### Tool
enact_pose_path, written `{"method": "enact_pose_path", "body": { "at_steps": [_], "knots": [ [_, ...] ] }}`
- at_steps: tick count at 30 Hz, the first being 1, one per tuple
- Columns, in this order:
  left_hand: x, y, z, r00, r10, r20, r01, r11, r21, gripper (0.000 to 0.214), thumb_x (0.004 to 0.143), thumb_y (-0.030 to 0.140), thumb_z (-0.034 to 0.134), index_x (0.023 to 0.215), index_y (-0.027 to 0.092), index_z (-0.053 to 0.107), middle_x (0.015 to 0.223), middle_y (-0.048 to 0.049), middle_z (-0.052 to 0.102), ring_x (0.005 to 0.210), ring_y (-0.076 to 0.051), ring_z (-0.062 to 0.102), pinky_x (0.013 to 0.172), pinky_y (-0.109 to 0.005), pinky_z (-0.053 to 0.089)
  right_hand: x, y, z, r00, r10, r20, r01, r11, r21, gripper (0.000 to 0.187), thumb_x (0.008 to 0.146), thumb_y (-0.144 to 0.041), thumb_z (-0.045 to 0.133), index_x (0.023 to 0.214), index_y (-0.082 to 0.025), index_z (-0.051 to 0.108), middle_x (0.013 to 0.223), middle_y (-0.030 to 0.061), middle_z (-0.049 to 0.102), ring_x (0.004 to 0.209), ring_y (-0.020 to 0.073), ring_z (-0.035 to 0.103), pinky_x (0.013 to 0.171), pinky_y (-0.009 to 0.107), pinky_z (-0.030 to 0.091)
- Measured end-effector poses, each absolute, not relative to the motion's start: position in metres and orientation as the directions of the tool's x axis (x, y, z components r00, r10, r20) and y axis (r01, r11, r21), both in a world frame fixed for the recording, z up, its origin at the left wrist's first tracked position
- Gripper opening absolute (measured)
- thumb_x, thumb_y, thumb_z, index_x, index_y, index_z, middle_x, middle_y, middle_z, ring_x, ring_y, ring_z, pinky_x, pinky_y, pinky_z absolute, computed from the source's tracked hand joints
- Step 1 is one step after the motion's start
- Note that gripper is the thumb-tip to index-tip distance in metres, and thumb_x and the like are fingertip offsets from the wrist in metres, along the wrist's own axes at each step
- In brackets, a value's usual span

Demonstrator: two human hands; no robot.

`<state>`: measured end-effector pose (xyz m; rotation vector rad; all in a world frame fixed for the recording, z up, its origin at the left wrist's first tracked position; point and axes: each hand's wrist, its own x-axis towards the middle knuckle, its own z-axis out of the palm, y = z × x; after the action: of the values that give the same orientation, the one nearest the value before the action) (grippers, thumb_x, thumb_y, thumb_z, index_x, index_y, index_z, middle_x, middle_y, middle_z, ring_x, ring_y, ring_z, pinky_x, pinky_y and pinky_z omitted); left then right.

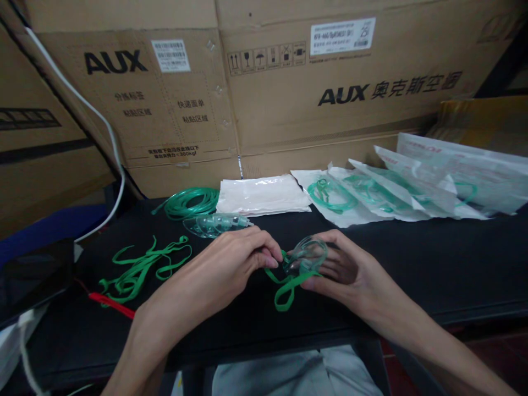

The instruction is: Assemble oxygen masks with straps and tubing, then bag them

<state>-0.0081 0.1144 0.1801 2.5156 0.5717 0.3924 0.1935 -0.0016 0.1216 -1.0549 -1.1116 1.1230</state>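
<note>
My right hand [336, 267] cups a clear plastic mask [307, 254] over the black table [412, 264]. A green elastic strap [286, 289] loops down from the mask onto the table. My left hand [237, 258] pinches the strap's end at the mask's left edge. Both hands meet near the table's middle, fingers closed.
Several loose green straps [142, 267] lie at the left. A coil of green tubing [192, 202] and another clear mask [214, 224] sit behind my left hand. White empty pouches [262, 195] and sealed packs [396, 190] line the back, against cardboard boxes [289, 82]. A white cable [111, 143] hangs left.
</note>
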Motion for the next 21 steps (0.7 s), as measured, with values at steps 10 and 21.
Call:
{"method": "enact_pose_path", "body": {
  "at_steps": [10,21],
  "knots": [
    [-0.0051,0.1089,0.1865,0.870,0.475,0.133,0.289,-0.710,0.642,0.016,0.101,0.013,0.053,0.096,0.027,0.060,0.088,0.0109,0.065,0.081,-0.007,0.060,0.073,-0.016,0.042,0.1907,-0.0018,0.1242,0.100,0.989,0.110,-0.145,0.123,-0.982,0.042,0.076,-0.022,0.091,0.103,-0.027,0.059,0.103,-0.0050,0.079,0.102,0.0117,0.075,0.092,0.020,0.058],
    [-0.0066,0.1087,0.1864,0.869,0.489,0.082,0.332,-0.697,0.636,0.015,0.100,0.013,0.053,0.098,0.028,0.058,0.089,0.0092,0.063,0.079,-0.009,0.058,0.072,-0.018,0.040,0.1882,-0.0034,0.1310,0.138,0.984,0.108,-0.130,0.126,-0.984,0.043,0.074,-0.027,0.092,0.100,-0.025,0.058,0.103,-0.0012,0.081,0.098,0.0161,0.077,0.089,0.025,0.061]
  ]
}}
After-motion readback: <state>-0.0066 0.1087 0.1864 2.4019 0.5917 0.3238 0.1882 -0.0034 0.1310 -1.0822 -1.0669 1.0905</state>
